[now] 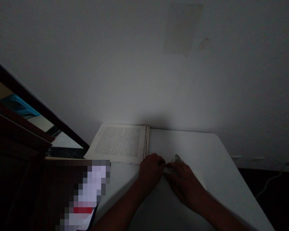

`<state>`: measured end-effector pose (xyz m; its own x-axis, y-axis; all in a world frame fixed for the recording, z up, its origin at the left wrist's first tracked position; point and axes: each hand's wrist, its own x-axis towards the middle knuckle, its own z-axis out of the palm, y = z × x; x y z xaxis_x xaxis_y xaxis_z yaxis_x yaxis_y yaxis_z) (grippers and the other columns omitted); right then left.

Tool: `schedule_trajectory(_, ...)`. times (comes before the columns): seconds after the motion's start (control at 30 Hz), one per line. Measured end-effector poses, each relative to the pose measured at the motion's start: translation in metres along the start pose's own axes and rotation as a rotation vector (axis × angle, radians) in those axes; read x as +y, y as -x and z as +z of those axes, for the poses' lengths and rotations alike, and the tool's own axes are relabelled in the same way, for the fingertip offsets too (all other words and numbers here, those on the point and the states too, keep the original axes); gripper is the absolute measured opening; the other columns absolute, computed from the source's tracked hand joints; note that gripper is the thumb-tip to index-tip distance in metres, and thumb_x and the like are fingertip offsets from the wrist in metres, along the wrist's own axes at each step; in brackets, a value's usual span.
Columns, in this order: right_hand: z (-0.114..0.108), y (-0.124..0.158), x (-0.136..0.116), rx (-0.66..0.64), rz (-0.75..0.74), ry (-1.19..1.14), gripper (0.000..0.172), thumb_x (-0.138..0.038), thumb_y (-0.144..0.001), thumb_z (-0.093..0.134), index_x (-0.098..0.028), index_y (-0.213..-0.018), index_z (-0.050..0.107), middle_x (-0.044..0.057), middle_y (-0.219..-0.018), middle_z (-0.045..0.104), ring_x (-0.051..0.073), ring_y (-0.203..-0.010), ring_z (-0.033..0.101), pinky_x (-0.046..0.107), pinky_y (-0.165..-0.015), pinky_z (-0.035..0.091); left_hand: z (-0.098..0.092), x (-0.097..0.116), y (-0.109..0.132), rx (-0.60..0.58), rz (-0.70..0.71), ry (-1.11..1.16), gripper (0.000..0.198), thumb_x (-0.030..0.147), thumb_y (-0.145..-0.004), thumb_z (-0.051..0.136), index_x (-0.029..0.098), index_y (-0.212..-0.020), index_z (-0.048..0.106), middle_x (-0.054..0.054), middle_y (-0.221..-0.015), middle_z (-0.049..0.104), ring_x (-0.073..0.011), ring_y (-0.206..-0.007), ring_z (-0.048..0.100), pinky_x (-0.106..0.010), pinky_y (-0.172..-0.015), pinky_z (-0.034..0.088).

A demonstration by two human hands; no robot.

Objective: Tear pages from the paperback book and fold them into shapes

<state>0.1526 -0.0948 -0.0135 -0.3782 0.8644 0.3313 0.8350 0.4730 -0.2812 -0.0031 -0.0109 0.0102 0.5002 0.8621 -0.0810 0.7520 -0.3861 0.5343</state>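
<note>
1. Head view, dim light. Both hands meet mid-counter [221,166], just in front of an open book [120,142] that lies against the wall [135,64].
2. Thing handled: a small pale paper sheet [177,158]. It lies on the counter between and under the fingertips, and its far edge is rumpled upward.
3. Left hand [151,168]: curled, knuckles up, fingertips touching the sheet's left edge. Too dark to tell whether it pinches or only presses.
4. Right hand [184,183]: laid flat over the sheet, fingers stretched forward and close together, pressing down.
5. Handling estimate: the sheet is very light, thin and limp. It creases readily, tears if tugged and slides easily on the smooth counter.
6. Best hold, as judged: pin it flat with one palm and take a free edge or corner between thumb and forefinger.
7. Left margin: a dark wooden frame [26,102], well apart from the hands.
</note>
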Motion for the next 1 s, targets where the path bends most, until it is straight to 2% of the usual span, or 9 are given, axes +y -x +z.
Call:
schedule_trajectory(0.13,0.002,0.001,0.002,-0.004,-0.004,0.015,0.029,-0.015,-0.080,0.052,-0.023,-0.106,0.063,0.011,-0.120,0.054,0.029,-0.111,0.046,0.051,-0.090,0.043,-0.002,-0.003,0.006,0.000,0.014,-0.022,0.022,0.023,-0.081,0.050,0.019,-0.087,0.070,-0.005,-0.087,0.066,-0.0191,-0.084,0.060,-0.031,-0.081,0.043)
schedule_trajectory(0.47,0.000,0.002,0.001,0.001,0.006,-0.010,0.030,-0.015,-0.081,0.053,-0.024,-0.107,0.062,0.010,-0.120,0.054,0.028,-0.111,0.046,0.051,-0.091,0.042,-0.014,-0.026,0.029,-0.061,0.006,-0.016,0.018,0.022,-0.077,0.053,0.019,-0.081,0.070,-0.004,-0.083,0.066,-0.0190,-0.081,0.060,-0.031,-0.078,0.044)
schedule_trajectory(0.67,-0.003,-0.001,-0.001,-0.005,0.012,-0.021,0.030,-0.015,-0.081,0.052,-0.024,-0.108,0.061,0.010,-0.119,0.055,0.028,-0.111,0.046,0.050,-0.090,0.044,-0.015,-0.014,0.029,-0.011,0.040,0.021,0.017,0.019,-0.078,0.052,0.018,-0.083,0.068,-0.004,-0.083,0.065,-0.0178,-0.079,0.060,-0.030,-0.076,0.044)
schedule_trajectory(0.83,0.000,-0.006,-0.002,0.032,-0.009,-0.129,0.030,-0.014,-0.083,0.049,-0.022,-0.110,0.059,0.010,-0.112,0.059,0.024,-0.105,0.053,0.045,-0.089,0.047,-0.008,-0.002,0.026,-0.002,0.142,0.056,0.017,0.018,-0.081,0.048,0.017,-0.085,0.065,-0.004,-0.084,0.062,-0.0156,-0.077,0.058,-0.027,-0.074,0.044)
schedule_trajectory(1.0,-0.013,-0.005,0.010,0.171,0.165,-0.248,0.021,-0.020,-0.086,0.049,-0.021,-0.103,0.060,0.009,-0.107,0.063,0.022,-0.102,0.058,0.039,-0.087,0.050,-0.003,-0.001,0.027,-0.018,0.167,0.003,0.016,0.018,-0.083,0.046,0.016,-0.085,0.062,-0.005,-0.086,0.061,-0.0162,-0.077,0.058,-0.027,-0.073,0.044)
